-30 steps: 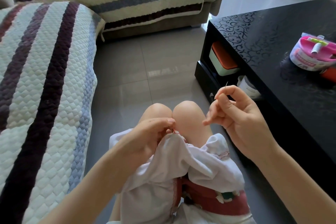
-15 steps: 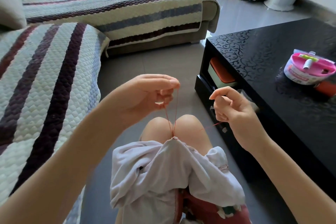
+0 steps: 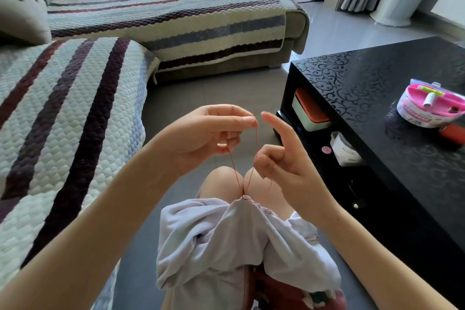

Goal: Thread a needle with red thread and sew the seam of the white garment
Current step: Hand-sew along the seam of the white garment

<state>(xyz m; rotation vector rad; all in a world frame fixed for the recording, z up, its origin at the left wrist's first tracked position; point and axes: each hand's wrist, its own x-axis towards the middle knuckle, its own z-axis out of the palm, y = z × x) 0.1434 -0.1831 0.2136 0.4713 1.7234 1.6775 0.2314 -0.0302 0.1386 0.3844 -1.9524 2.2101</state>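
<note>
Grey floor tiles [image 3: 206,98] fill the middle of the room, with a sofa under a quilted striped cover [image 3: 63,121] running from 9 o'clock round to 12 o'clock and a glossy black table with a scroll pattern [image 3: 377,98] at 3 o'clock. A pink and white sewing kit [image 3: 425,116] sits on the table toward 2 o'clock, and a box with an orange lid [image 3: 309,111] sits on the shelf beneath the tabletop. The person's bare knees [image 3: 224,181] are just below centre, and the white garment [image 3: 221,239] lies bunched over the lap at 6 o'clock, its top edge drawn up into a peak at the seam [image 3: 247,199], where small red stitches show. The left hand [image 3: 206,133], at about 10 o'clock of that peak, pinches the red thread [image 3: 256,141] between thumb and forefinger. Two strands run from this hand down to the seam and meet there in a narrow V. The right hand [image 3: 286,163] is just beside it at 1 o'clock of the peak, near but not touching the left. Its forefinger [image 3: 276,126] points straight toward 11 o'clock while the other fingers curl into the palm. The longer strand passes against its curled knuckles, and whether those fingers grip the thread or anything else cannot be told.
</note>
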